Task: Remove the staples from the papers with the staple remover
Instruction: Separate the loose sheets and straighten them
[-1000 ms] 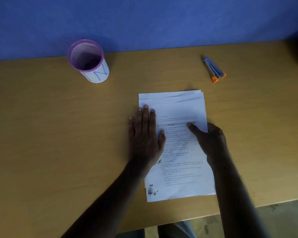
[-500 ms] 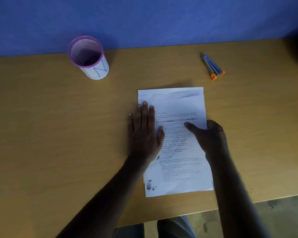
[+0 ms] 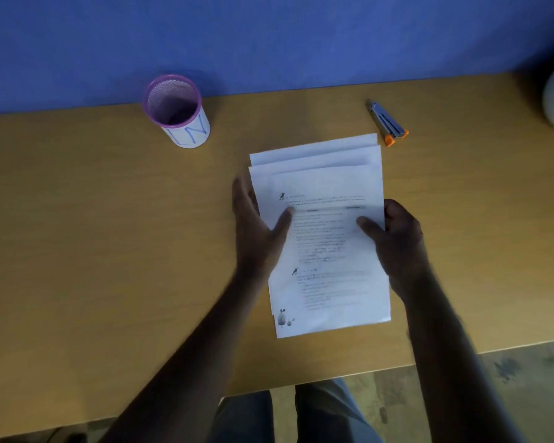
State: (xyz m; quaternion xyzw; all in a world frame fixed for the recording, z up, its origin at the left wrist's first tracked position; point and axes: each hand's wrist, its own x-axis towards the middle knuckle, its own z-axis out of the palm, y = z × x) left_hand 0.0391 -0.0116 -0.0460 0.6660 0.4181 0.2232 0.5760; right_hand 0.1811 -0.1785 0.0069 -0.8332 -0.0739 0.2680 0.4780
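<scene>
I have the papers (image 3: 323,238) in front of me on the surface (image 3: 93,251), a fanned stack whose long axis runs from near to far, the far edges stepped one behind another. My left hand (image 3: 258,228) grips the stack's left edge, thumb lying on the printed top sheet and fingers tucked under or beside the edge. My right hand (image 3: 394,238) does the same on the right edge, thumb pressed on the sheet, the rest curled at the side. Both hands are closed on the stack.

The staple remover (image 3: 387,123) lies far and to the right, just beyond the stack's far right corner and apart from it. Its long axis runs on a diagonal, metal tip pointing far-left, orange ends pointing near-right, towards my right side. My right hand is clearly the nearer one, so I judge it should let go and reach straight away from me, while the left keeps the stack pinned. I cannot make out any staple from here.
</scene>
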